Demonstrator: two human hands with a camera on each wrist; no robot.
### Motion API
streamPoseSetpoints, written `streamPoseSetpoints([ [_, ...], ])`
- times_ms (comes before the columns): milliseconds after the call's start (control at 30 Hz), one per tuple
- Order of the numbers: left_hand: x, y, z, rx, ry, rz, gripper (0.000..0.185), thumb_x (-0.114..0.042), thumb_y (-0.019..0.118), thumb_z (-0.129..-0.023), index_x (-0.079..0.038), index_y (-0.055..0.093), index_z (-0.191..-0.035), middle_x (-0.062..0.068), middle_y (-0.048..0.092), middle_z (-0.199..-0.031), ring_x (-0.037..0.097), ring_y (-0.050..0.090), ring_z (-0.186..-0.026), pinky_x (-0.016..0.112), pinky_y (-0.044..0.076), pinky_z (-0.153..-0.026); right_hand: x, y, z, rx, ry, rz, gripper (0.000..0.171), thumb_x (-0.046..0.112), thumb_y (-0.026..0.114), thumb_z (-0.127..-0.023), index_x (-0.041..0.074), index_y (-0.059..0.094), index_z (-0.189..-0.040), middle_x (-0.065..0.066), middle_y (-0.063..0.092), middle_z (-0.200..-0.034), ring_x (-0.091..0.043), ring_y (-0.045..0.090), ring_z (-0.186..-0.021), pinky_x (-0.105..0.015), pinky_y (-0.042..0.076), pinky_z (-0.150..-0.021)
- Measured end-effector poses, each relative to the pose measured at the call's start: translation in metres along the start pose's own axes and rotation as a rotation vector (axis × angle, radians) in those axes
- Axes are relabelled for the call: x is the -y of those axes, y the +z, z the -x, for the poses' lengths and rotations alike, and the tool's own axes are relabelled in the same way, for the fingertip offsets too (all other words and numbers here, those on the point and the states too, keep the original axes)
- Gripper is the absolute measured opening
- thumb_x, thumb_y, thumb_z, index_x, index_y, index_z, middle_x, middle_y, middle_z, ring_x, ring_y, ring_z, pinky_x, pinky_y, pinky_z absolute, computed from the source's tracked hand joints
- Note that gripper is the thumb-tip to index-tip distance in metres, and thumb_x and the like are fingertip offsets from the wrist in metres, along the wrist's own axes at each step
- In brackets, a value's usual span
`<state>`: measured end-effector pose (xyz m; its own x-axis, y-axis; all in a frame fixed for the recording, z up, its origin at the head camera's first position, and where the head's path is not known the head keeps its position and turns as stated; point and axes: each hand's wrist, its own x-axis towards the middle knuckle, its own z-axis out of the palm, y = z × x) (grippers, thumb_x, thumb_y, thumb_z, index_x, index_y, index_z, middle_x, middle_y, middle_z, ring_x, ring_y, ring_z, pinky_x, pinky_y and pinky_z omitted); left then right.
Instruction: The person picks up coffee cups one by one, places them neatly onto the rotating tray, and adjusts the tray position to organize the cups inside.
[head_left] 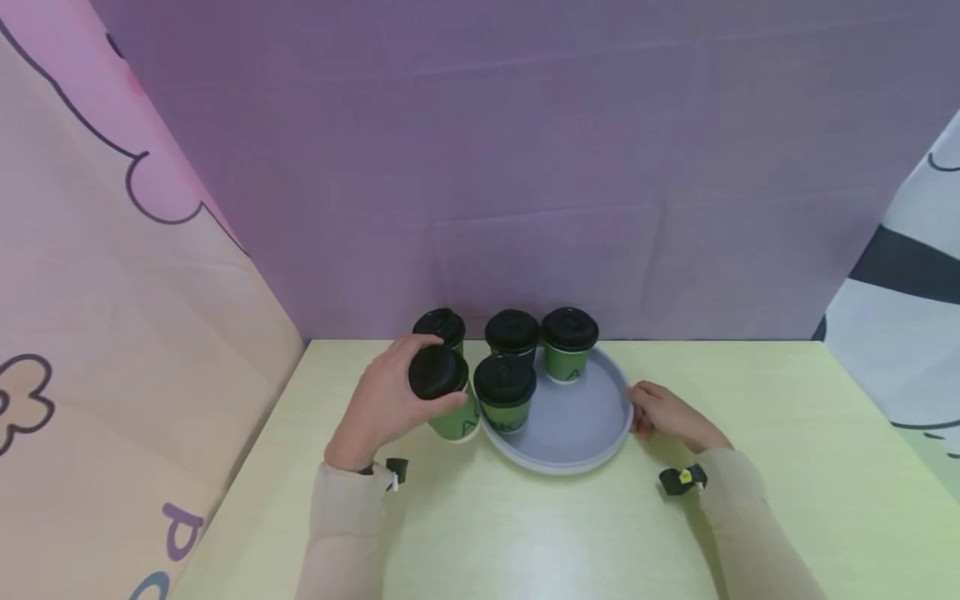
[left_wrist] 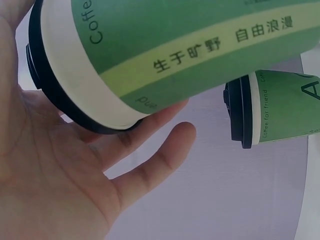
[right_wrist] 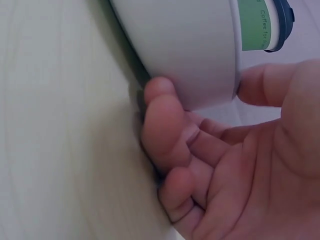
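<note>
My left hand [head_left: 386, 408] grips a lidded cup [head_left: 456, 415] round its top, just left of the tray [head_left: 588, 427], while my right hand [head_left: 666, 412] pinches its right rim, probably to steady it under the standing cups [head_left: 566, 362].

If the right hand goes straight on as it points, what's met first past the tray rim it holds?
Probably the rightmost cup, standing on the tray toward its far side; the right hand seems aimed there, though depth is unclear.
</note>
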<state>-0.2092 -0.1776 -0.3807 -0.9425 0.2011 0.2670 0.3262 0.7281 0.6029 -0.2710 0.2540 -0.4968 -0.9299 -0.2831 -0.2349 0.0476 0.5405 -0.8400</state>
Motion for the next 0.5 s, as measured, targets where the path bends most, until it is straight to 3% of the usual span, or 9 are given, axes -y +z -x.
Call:
streamPoseSetpoints([
  [267, 0.000, -0.001, 0.000, 0.010, 0.003, 0.004, 0.082, -0.063, 0.082, -0.075, -0.026, 0.053, -0.142, -0.003, 0.056, -0.146, 0.027, 0.055, -0.134, 0.054, 0.047, -0.109, -0.002, -0.004, 0.000, 0.055, 0.020, -0.042, 0.027, 0.017, 0.039, -0.105, -0.004, 0.052, -0.116, -0.005, 0.060, -0.084, -0.017, 0.059, -0.074, -0.026, 0.052, -0.069],
  [500, -0.005, 0.000, 0.001, 0.020, 0.011, 0.001, 0.083, -0.067, 0.082, -0.073, -0.028, 0.054, -0.140, -0.005, 0.057, -0.144, 0.026, 0.057, -0.131, 0.053, 0.049, -0.107, -0.007, -0.010, 0.004, 0.151, -0.039, -0.118, 0.037, 0.018, 0.046, -0.106, -0.010, 0.042, -0.129, -0.008, 0.063, -0.089, -0.016, 0.063, -0.077, -0.026, 0.056, -0.074],
])
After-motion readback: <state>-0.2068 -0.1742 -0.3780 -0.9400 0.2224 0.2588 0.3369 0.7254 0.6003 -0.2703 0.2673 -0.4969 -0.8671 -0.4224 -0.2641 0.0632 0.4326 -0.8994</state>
